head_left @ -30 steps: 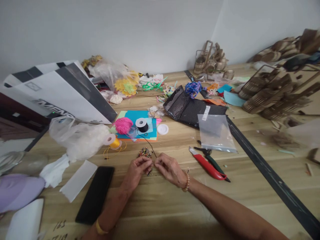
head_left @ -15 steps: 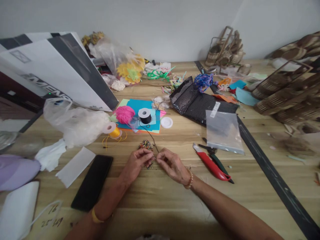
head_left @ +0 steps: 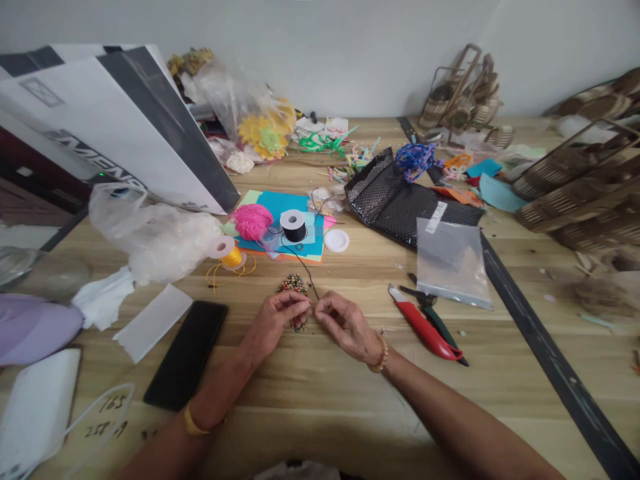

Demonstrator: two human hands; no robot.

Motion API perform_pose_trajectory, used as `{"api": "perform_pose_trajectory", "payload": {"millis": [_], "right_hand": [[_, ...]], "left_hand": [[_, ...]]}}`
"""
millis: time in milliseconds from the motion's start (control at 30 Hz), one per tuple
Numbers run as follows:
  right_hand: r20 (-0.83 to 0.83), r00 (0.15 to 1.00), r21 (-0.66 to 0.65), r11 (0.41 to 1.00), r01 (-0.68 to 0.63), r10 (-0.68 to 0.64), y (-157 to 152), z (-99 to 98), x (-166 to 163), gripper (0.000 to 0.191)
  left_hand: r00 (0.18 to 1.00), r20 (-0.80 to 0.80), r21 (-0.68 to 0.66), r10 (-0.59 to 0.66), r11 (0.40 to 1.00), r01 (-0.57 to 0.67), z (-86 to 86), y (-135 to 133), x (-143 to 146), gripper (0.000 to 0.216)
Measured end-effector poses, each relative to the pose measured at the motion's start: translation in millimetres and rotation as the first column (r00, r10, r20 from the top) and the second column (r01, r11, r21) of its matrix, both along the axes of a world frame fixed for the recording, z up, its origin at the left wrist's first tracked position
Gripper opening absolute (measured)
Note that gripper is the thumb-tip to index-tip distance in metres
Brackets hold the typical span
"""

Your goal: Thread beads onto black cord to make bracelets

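Observation:
My left hand (head_left: 280, 321) has its thumb and fingers pinched together just over a small pile of multicoloured beads (head_left: 293, 283). What its fingertips hold is too small to make out. Close beside it, my right hand (head_left: 346, 325) pinches the end of a black cord (head_left: 305, 261). That cord runs back to a white spool wound with black cord (head_left: 293, 230). Both sets of fingertips nearly meet, and the left hand partly hides the beads.
Behind the hands are blue paper sheets (head_left: 273, 202), pink yarn (head_left: 253, 221), a yellow cord spool (head_left: 230, 252) and a white disc (head_left: 337, 241). A black phone (head_left: 187, 353) lies left; a red-handled cutter (head_left: 425, 325) and a clear bag (head_left: 454, 260) lie right.
The whole view has shifted slightly, with the tabletop things a little higher and further right. Both hands keep their pinches close together over the table, with hardly any movement.

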State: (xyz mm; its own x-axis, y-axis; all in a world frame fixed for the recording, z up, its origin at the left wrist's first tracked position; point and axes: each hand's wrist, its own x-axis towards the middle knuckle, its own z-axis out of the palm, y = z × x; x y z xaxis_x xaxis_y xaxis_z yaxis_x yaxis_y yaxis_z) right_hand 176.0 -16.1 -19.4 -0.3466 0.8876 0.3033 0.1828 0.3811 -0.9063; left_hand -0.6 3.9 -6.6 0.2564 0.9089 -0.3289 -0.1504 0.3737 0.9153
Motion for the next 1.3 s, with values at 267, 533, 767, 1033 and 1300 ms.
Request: {"api": "perform_pose_trajectory", "payload": {"millis": [267, 533, 767, 1033, 1300], "right_hand": [[0.0, 1.0, 0.01, 1.0, 0.015, -0.015, 0.9, 0.0, -0.2, 0.014], [-0.014, 1.0, -0.008, 1.0, 0.026, -0.026, 1.7, -4.4, -0.2, 0.013], [-0.01, 0.999, 0.004, 0.999, 0.039, -0.039, 2.2, -3.4, -1.2, 0.014], [-0.001, 0.999, -0.016, 0.999, 0.033, -0.033, 2.3, -3.2, -1.4, 0.013], [0.023, 0.998, -0.02, 0.998, 0.052, -0.051, 2.2, -5.0, -1.8, 0.015]], "left_hand": [[1.0, -0.015, 0.018, -0.014, 1.0, 0.014, -2.8, -0.3, -0.3, 0.023], [0.997, -0.058, 0.057, -0.059, 0.996, 0.062, -2.1, -0.9, 0.0, 0.016], [0.989, -0.126, 0.074, -0.075, 0.994, 0.084, -3.7, -2.5, -2.6, 0.014], [0.972, -0.23, 0.221, -0.044, 0.971, 0.096, 8.5, -7.7, 3.7, 0.015], [0.958, -0.285, 0.28, -0.011, 0.955, 0.095, 3.7, -7.7, 4.0, 0.016]]}}
